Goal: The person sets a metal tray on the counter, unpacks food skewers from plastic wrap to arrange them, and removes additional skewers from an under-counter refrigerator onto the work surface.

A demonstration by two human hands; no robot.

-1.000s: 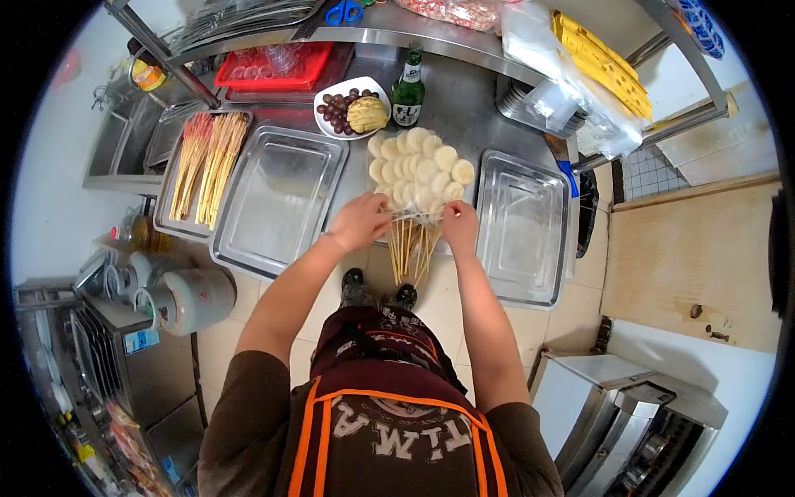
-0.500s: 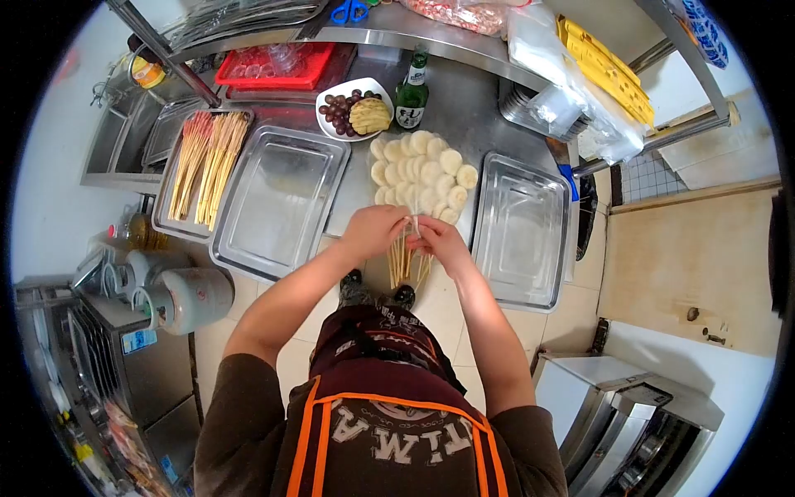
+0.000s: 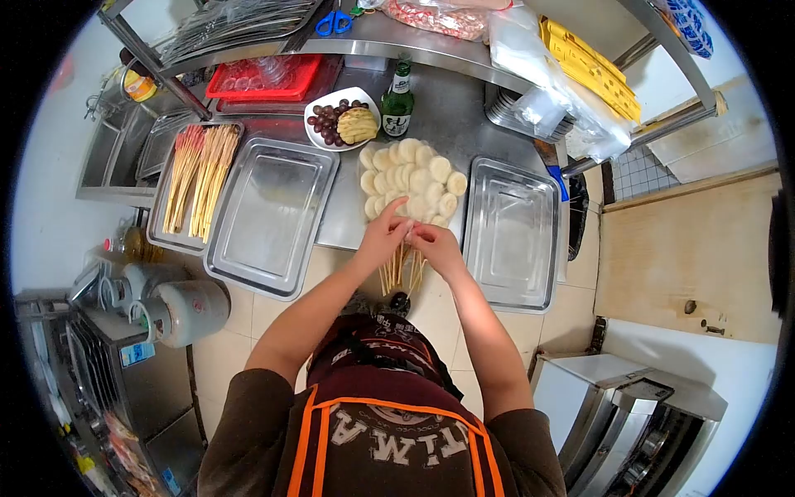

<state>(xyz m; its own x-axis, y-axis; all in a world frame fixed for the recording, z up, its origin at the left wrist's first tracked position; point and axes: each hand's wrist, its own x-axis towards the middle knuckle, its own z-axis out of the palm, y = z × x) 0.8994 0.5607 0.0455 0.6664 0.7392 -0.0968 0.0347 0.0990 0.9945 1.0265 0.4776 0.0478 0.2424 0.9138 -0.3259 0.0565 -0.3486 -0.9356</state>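
Note:
Round pale slices on skewers lie in a clear plastic bag (image 3: 411, 176) at the table's near edge. The bundled wooden sticks (image 3: 399, 272) poke out of its mouth towards me. At that gathered mouth, my left hand (image 3: 383, 240) pinches the plastic, its index finger stretched up over the slices. My right hand (image 3: 437, 248) is closed on the same neck, fingertips against those of the left. The fingers partly hide the exact spot where the plastic is held.
Steel trays flank the bag, one left (image 3: 269, 219) and one right (image 3: 512, 240). Farther left is a tray of bare skewers (image 3: 199, 178). Behind stand a green bottle (image 3: 398, 103) and a white plate (image 3: 319, 139) of grapes and sliced fruit. A steel shelf (image 3: 397, 48) overhangs the back.
My left index finger has lifted and stretched out over the slices. Both hands stay together at the bag's neck. The whole view has shifted slightly.

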